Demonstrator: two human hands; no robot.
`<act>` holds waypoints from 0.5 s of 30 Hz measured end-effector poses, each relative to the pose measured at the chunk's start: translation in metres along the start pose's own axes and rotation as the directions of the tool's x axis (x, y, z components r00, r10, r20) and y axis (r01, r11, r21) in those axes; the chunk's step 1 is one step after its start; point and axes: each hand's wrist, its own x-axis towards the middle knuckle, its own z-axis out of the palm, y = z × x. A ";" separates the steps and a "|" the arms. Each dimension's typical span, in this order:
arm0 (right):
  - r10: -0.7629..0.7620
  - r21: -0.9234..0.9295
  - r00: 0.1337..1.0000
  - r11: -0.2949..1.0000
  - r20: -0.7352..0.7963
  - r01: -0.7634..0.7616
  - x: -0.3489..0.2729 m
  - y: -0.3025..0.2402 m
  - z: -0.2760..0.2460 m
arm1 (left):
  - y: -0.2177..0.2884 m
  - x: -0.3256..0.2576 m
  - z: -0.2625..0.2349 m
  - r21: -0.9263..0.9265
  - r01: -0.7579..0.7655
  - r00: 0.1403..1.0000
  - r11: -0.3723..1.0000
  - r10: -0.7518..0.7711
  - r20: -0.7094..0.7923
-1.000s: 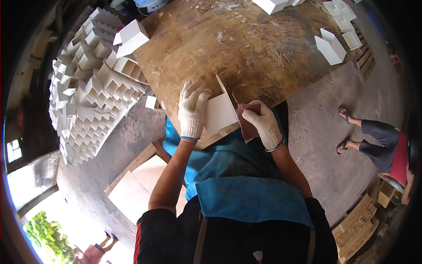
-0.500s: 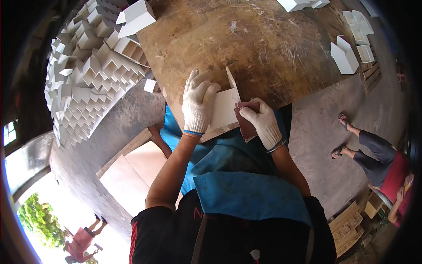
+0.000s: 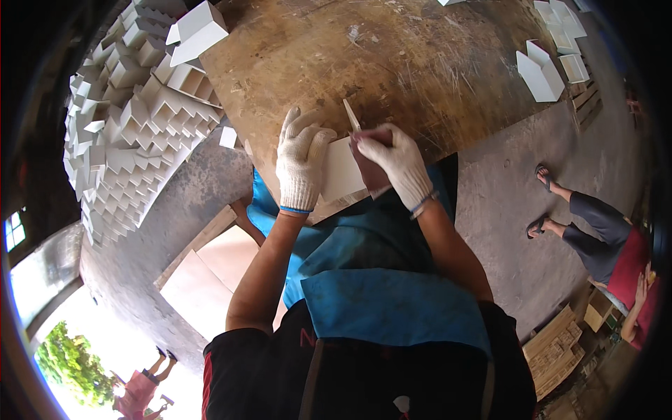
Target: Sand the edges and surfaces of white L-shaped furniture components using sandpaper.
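Observation:
On the near edge of the worktable (image 3: 420,77) lies a small white box (image 3: 341,171), with a thin panel standing up at its right side. My left hand (image 3: 301,162), in a white knitted glove, grips its left side, with some fingertips pointing up. My right hand (image 3: 397,166), gloved too, pinches a folded piece of dark red sandpaper (image 3: 365,168). The sandpaper presses against the box's right panel and hides much of it.
Stacked white boxes (image 3: 140,140) fill the left side. More white boxes stand at the table's far left corner (image 3: 199,31) and right edge (image 3: 540,73). One person (image 3: 602,245) is at the right, another (image 3: 136,392) at the lower left.
My right hand has moved up and left, carrying the sandpaper farther along the box's right panel. My left hand stays on the box. The whole view has shifted slightly.

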 end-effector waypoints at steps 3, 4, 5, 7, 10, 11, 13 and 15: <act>-0.053 -0.209 0.999 0.977 -0.012 0.049 0.009 -0.001 0.000 | -0.003 -0.001 -0.001 -0.008 0.024 1.000 1.000 -0.024 -0.011; -0.035 -0.093 0.999 0.995 -0.002 0.035 -0.001 0.010 -0.003 | -0.003 -0.001 0.000 -0.014 0.018 1.000 1.000 -0.018 -0.009; 0.036 -0.115 0.999 0.993 0.032 -0.032 -0.013 0.016 -0.007 | -0.005 -0.002 -0.003 -0.007 0.020 1.000 1.000 -0.020 -0.016; 0.072 -0.152 0.997 0.986 0.014 -0.069 -0.023 0.024 -0.018 | -0.001 0.002 -0.002 0.028 -0.001 1.000 1.000 0.002 -0.018; 0.002 -0.018 1.000 1.000 0.009 -0.002 -0.003 0.006 -0.006 | -0.001 0.002 -0.002 0.054 -0.035 0.999 0.998 0.035 0.000; -0.013 -0.037 1.000 0.999 -0.002 0.013 0.007 -0.010 0.004 | -0.004 0.001 -0.002 0.056 -0.042 0.999 0.998 0.043 -0.005; -0.015 -0.097 1.000 0.995 -0.006 0.015 0.014 -0.010 0.003 | -0.005 -0.003 0.000 0.058 -0.042 0.999 0.997 0.042 0.001; -0.048 -0.066 0.999 0.997 -0.015 0.047 0.002 0.003 0.001 | -0.008 0.003 0.002 0.069 -0.053 0.998 0.996 0.055 -0.021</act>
